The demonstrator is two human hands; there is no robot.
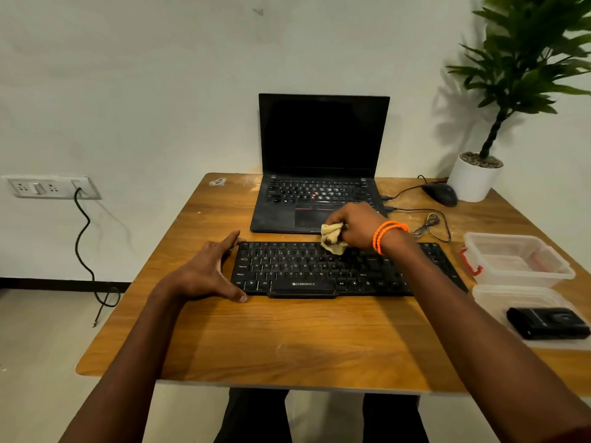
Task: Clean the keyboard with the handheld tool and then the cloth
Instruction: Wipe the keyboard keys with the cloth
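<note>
Both forearms reach in from the bottom edge over the wooden counter [287, 340]. Left hand [208, 270] lies spread, fingers straight, thumb at the near left corner and index at the far left corner of the black keyboard [319, 270], bracing it; it grips nothing. Right hand [355, 225], orange bands on the wrist, has its fingers curled round a bunched yellow cloth [332, 238] and presses it onto the top key rows, right of centre. Keyboard sits flat mid-counter, just in front of the open laptop [319, 161], whose screen is dark. At the right, 2 clear plastic containers: the far container [518, 260] has a red clip, the near container [499, 298] has a black device [547, 322] lying by it, likely the handheld tool, though too blurred to be sure. Mouse [441, 193] and potted plant [476, 177] stand at the far right corner. Judged progress: tool stage looks finished since the tool is set down and the cloth is in use; the cloth wipe is under way at the upper rows, with the lower rows and right end probably still to cover. How clean the keys are cannot be told.
</note>
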